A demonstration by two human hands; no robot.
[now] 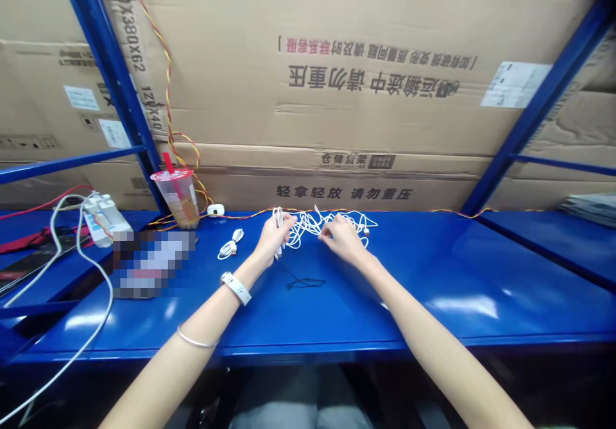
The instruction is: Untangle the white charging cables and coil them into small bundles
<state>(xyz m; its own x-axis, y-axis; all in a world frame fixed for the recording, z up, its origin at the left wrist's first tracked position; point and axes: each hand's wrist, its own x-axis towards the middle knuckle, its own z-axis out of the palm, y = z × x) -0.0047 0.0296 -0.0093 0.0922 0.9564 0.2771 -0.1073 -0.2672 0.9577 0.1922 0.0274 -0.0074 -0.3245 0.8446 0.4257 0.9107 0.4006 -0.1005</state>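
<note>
My left hand (276,233) is closed around a folded bundle of white charging cable (278,217); its loops stick up above the fingers and a plug end hangs below. Close on the right lies a loose tangle of white cables (308,222) on the blue shelf. My right hand (342,236) is over that tangle, with thumb and fingertips pinched together; what they grip, if anything, is too small to make out. Nearer me lie several thin black ties (307,283). Left of my left hand rests a separate coiled white cable (231,245).
A lidded drink cup (177,198) with a red straw stands at the back left, beside a small white device (215,210). A blurred-out flat object (154,265) lies in front. Further left is a white power strip (106,217). Cardboard (308,121) walls off the back between blue posts.
</note>
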